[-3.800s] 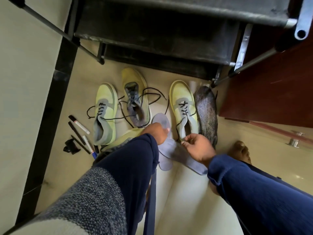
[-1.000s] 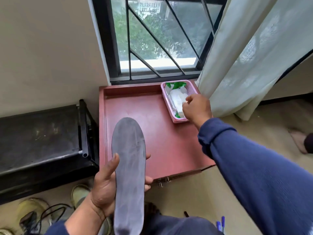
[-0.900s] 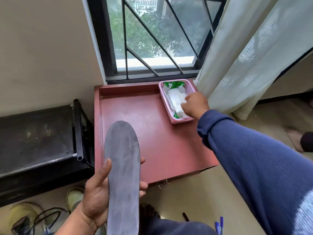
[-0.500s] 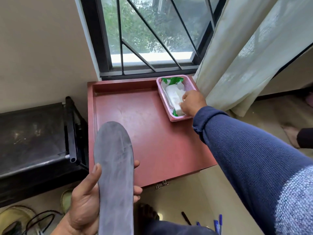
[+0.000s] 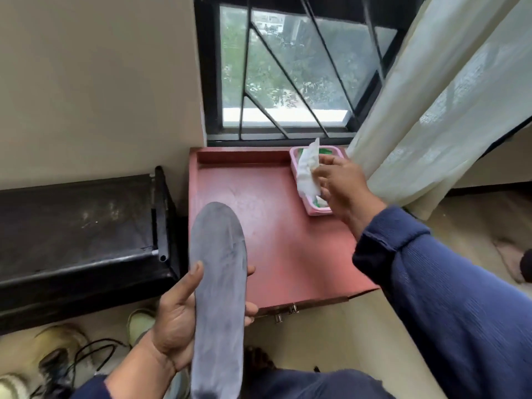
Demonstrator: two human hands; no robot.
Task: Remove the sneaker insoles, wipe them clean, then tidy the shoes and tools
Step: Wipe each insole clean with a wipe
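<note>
Our left hand (image 5: 175, 321) grips the grey insole (image 5: 218, 289) upright. On the red table (image 5: 276, 243), the pink basket (image 5: 315, 211) holds wipes; our right hand (image 5: 339, 185) now pinches a white wipe (image 5: 308, 171), lifted out since before.

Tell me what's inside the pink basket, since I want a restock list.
The pink basket holds a green pack with a white wipe rising from it, pinched by the right hand. The wipe and hand cover most of the interior.

A red table (image 5: 288, 254) carries a pink basket (image 5: 294, 165) at its far right corner
</note>
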